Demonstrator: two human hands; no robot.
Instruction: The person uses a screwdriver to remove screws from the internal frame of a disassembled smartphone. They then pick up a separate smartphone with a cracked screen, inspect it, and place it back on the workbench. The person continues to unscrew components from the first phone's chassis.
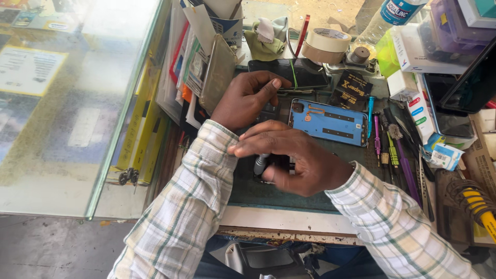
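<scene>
My right hand [297,161] is closed around a small grey-handled screwdriver [260,164], held upright over a dark device on the green work mat [268,194]; the device is mostly hidden under my hands. My left hand [247,99] rests further back, fingers curled, pressing on a dark part beside a black phone [294,73]. An opened blue phone back [328,122] with an orange flex cable lies just right of my hands.
A glass counter top [77,103] fills the left. Stacked packets and card sleeves [191,67] stand behind my left hand. A tape roll [325,45], small screwdrivers [385,142], white boxes [413,51], a bottle and a yellow-handled tool [478,206] crowd the right.
</scene>
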